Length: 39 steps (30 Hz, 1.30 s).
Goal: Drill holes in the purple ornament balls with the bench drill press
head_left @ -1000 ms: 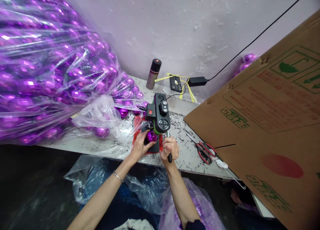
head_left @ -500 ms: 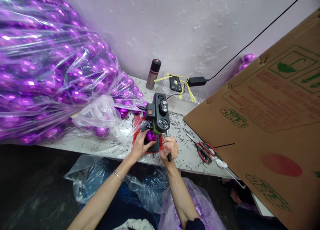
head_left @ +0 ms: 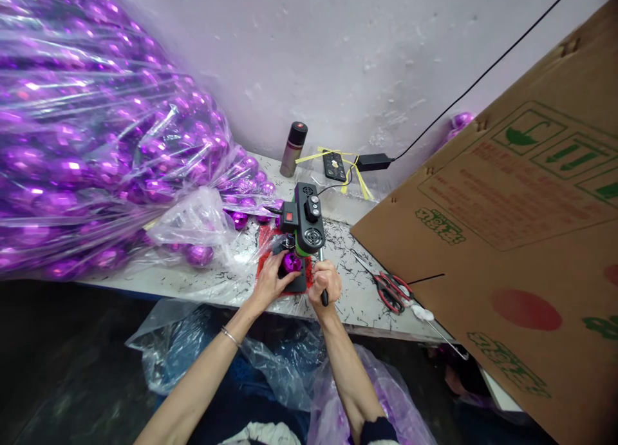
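Observation:
My left hand (head_left: 271, 279) is closed around the near left side of a shiny purple ball (head_left: 292, 263), thumb and fingers on its surface. The ball sits on the base of a small black bench press (head_left: 309, 218) with a red switch, under its head. My right hand (head_left: 326, 283) is wrapped round the press's lever (head_left: 325, 297), whose black tip sticks out below the fist. A red sheet (head_left: 263, 239) lies under the press. Where the press head meets the ball is partly hidden.
A clear bag of purple balls (head_left: 120, 149) fills the left. Scissors (head_left: 392, 290) lie right of the press beside a cardboard box (head_left: 483, 239). Behind stand a flask (head_left: 293, 150), a phone-like black slab (head_left: 334, 166) and a power adapter (head_left: 374, 162). Black scraps litter the table (head_left: 345, 313).
The view has shifted slightly, so the box and scissors appear a little further left. Both hands keep their holds on the ball and the lever.

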Each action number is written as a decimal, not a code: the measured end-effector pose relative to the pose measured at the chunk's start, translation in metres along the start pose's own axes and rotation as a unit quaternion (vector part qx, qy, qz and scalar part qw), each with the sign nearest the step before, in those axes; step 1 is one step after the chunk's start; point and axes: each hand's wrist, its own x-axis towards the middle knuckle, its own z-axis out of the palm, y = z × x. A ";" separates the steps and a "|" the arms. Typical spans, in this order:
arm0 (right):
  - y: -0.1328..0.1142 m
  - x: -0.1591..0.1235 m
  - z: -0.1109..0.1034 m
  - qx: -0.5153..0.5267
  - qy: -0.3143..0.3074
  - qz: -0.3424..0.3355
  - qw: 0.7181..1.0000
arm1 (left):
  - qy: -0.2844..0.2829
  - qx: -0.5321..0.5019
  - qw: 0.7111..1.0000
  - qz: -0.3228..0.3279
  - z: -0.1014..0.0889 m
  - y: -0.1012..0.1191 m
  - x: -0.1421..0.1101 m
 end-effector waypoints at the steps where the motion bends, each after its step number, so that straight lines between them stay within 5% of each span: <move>1: -0.002 0.005 -0.002 0.002 -0.002 0.003 1.000 | 0.002 -0.001 1.000 0.001 0.000 0.000 0.000; 8: -0.016 0.034 -0.009 0.020 -0.001 0.055 0.998 | -0.004 -0.009 1.000 -0.005 0.000 0.001 0.001; 20: 0.007 -0.008 0.000 0.001 -0.007 -0.007 1.000 | -0.005 0.002 1.000 -0.013 0.000 0.002 0.000; 39: 0.006 -0.006 0.002 -0.004 -0.007 -0.016 1.000 | 0.003 0.010 1.000 -0.001 0.000 0.001 0.000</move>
